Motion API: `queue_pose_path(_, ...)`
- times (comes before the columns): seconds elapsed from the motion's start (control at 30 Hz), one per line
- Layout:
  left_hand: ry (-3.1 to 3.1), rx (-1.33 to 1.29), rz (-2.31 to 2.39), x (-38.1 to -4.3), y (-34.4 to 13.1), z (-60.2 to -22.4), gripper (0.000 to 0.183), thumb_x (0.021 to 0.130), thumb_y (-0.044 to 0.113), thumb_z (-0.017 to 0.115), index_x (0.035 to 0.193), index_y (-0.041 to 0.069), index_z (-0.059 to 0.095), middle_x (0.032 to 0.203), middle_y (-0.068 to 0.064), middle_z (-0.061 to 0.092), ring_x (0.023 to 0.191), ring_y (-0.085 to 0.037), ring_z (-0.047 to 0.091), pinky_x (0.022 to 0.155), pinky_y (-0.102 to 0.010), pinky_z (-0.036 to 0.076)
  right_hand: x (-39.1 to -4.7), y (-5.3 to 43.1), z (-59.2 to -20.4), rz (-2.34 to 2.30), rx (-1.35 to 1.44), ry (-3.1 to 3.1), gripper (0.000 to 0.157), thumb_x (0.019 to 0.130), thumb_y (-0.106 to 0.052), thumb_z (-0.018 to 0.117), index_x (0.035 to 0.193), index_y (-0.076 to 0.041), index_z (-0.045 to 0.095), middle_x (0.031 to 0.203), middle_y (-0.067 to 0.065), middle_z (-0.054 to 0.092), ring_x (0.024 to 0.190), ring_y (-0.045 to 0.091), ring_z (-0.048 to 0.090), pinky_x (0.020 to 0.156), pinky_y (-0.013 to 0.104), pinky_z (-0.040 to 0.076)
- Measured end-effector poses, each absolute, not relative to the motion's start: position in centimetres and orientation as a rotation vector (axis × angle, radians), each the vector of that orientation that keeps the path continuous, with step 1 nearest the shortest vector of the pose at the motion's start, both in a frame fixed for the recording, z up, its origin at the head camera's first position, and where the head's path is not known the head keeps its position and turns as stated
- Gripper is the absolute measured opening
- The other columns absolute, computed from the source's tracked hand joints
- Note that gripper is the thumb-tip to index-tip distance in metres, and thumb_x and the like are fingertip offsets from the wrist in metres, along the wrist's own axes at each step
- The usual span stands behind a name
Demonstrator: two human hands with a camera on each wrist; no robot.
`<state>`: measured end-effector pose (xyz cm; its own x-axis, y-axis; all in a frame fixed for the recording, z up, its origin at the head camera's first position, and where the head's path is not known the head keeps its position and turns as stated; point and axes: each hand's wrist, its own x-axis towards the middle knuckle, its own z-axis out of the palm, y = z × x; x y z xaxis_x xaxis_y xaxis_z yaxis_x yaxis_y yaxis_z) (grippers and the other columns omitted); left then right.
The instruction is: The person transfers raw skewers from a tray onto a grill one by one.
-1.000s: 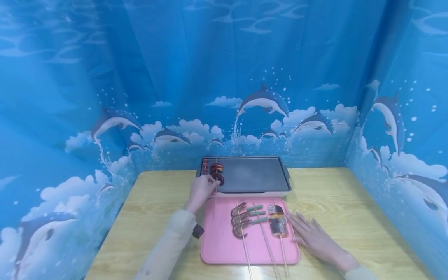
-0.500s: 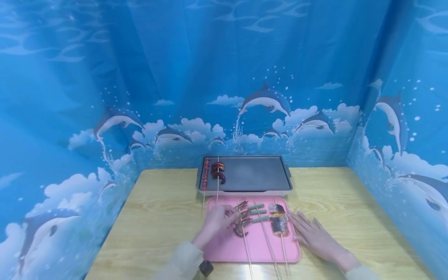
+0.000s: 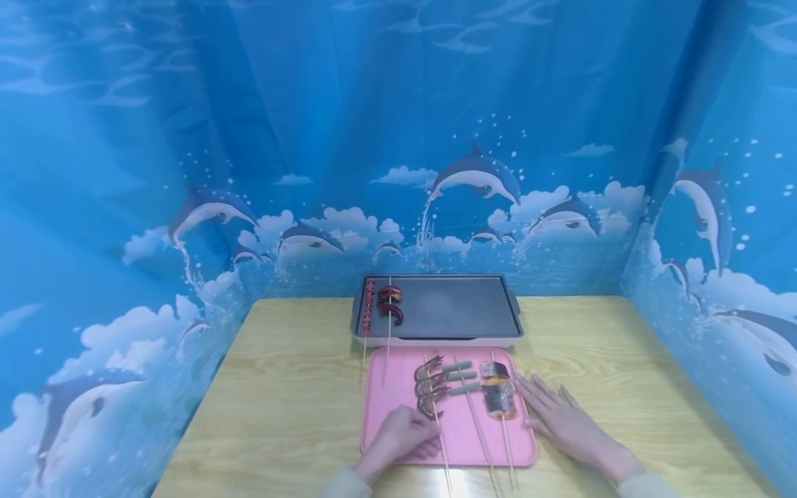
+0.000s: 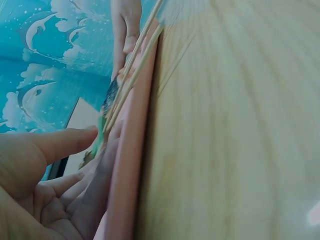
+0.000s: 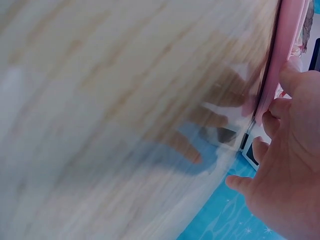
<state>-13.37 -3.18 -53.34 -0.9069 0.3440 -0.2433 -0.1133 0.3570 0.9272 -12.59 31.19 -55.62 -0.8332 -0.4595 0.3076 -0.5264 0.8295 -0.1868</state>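
Observation:
On the pink tray (image 3: 394,366) lie a shrimp skewer (image 3: 429,387), a skewer with green pieces (image 3: 462,377) and a fish-chunk skewer (image 3: 500,400). My left hand (image 3: 406,434) is over the tray's lower left, beside the shrimp skewer's stick. In the left wrist view, the thumb (image 4: 75,140) stands apart from the fingers, with sticks just beyond; contact cannot be told. My right hand (image 3: 566,422) lies with fingers extended at the tray's right edge, fingertips near the fish skewer. On the grill plate (image 3: 454,304) are a thin red skewer (image 3: 369,308) and a dark red curled-piece skewer (image 3: 390,304).
Behind the tray, the grill stands against a blue dolphin-print curtain (image 3: 311,173). The wooden table (image 3: 292,387) extends to both sides. Skewer sticks reach over the tray's front edge, and sticks from the grill hang over its front rim.
My left hand has left the dark red skewer on the grill and come down towards me, across the tray to the shrimp skewer's stick. The right hand stays put.

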Motion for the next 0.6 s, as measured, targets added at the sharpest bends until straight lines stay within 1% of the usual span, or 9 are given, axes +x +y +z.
queue_pose_path(0.03, 2.221, 0.197, 1.580, -13.3, -3.0, -53.5, 0.011, 0.089, 0.013, 0.076, 0.084, 0.004, 0.076, 0.067, -0.005, 0.072, 0.058, -0.016, 0.070, 0.053, -0.027, 0.060, -12.6, 31.2, -55.7, 0.388, 0.758, -2.751, 0.061, 0.098, -0.034, 0.063, 0.153, -0.015, 0.045, 0.160, 0.005, 0.040, 0.153, 0.011, 0.014, 0.104, 0.076, 0.033)
queue_pose_path(0.1, 2.224, 0.197, 1.600, -13.1, -2.8, -53.8, 0.008, 0.087, 0.012, 0.078, 0.085, 0.004, 0.076, 0.068, -0.006, 0.073, 0.058, -0.016, 0.070, 0.053, -0.026, 0.060, -12.6, 31.2, -55.7, 0.393, 0.757, -2.754, 0.062, 0.099, -0.034, 0.063, 0.154, -0.015, 0.044, 0.160, 0.005, 0.040, 0.153, 0.014, 0.017, 0.106, 0.076, 0.031)
queue_pose_path(0.27, 2.215, 0.156, 1.630, -12.9, -2.3, -53.9, 0.007, 0.084, 0.009, 0.080, 0.086, 0.005, 0.075, 0.072, -0.005, 0.075, 0.059, -0.015, 0.071, 0.054, -0.026, 0.059, -12.4, 31.0, -55.1, 0.397, 0.745, -2.802, 0.061, 0.100, -0.035, 0.061, 0.155, -0.015, 0.042, 0.161, 0.006, 0.039, 0.152, 0.004, 0.005, 0.106, 0.076, 0.031)
queue_pose_path(0.33, 2.209, 0.127, 1.636, -12.7, -2.3, -53.7, 0.008, 0.084, 0.010, 0.081, 0.086, 0.005, 0.074, 0.072, -0.005, 0.075, 0.059, -0.015, 0.071, 0.053, -0.025, 0.059, -12.3, 31.0, -54.9, 0.398, 0.741, -2.805, 0.061, 0.100, -0.035, 0.062, 0.154, -0.015, 0.043, 0.160, 0.006, 0.040, 0.152, 0.005, 0.007, 0.105, 0.075, 0.033)
queue_pose_path(0.43, 2.224, 0.105, 1.629, -12.6, -2.3, -53.3, 0.009, 0.083, 0.010, 0.081, 0.086, 0.006, 0.074, 0.070, -0.004, 0.074, 0.058, -0.014, 0.070, 0.052, -0.024, 0.058, -12.3, 30.9, -54.8, 0.409, 0.741, -2.797, 0.060, 0.098, -0.033, 0.064, 0.153, -0.014, 0.046, 0.158, 0.007, 0.042, 0.153, 0.016, 0.019, 0.103, 0.076, 0.035)
queue_pose_path(0.5, 2.247, 0.105, 1.617, -12.5, -2.4, -53.1, 0.009, 0.083, 0.011, 0.082, 0.085, 0.006, 0.075, 0.070, -0.003, 0.073, 0.058, -0.012, 0.069, 0.052, -0.024, 0.058, -12.3, 30.9, -54.8, 0.409, 0.740, -2.799, 0.060, 0.098, -0.033, 0.064, 0.153, -0.014, 0.046, 0.158, 0.008, 0.042, 0.152, 0.021, 0.024, 0.103, 0.076, 0.035)
queue_pose_path(0.53, 2.258, 0.111, 1.612, -12.4, -2.4, -52.9, 0.009, 0.082, 0.011, 0.082, 0.085, 0.006, 0.075, 0.070, -0.002, 0.073, 0.058, -0.012, 0.069, 0.053, -0.024, 0.058, -12.3, 30.9, -54.9, 0.403, 0.742, -2.806, 0.060, 0.099, -0.034, 0.063, 0.153, -0.014, 0.046, 0.158, 0.008, 0.042, 0.152, 0.021, 0.024, 0.104, 0.076, 0.034)
queue_pose_path(0.57, 2.264, 0.114, 1.609, -12.4, -2.5, -52.8, 0.009, 0.082, 0.011, 0.082, 0.086, 0.007, 0.075, 0.070, -0.001, 0.073, 0.058, -0.011, 0.069, 0.053, -0.024, 0.058, -12.4, 31.0, -55.0, 0.405, 0.736, -2.814, 0.059, 0.100, -0.035, 0.062, 0.153, -0.013, 0.046, 0.159, 0.008, 0.042, 0.153, 0.019, 0.021, 0.111, 0.074, 0.028)
queue_pose_path(0.6, 2.277, 0.120, 1.603, -12.3, -2.5, -52.7, 0.010, 0.082, 0.012, 0.083, 0.086, 0.007, 0.075, 0.071, -0.001, 0.074, 0.058, -0.011, 0.069, 0.053, -0.024, 0.058, -12.3, 31.0, -54.9, 0.404, 0.737, -2.823, 0.059, 0.100, -0.035, 0.061, 0.153, -0.013, 0.046, 0.159, 0.007, 0.041, 0.154, 0.014, 0.015, 0.111, 0.074, 0.027)
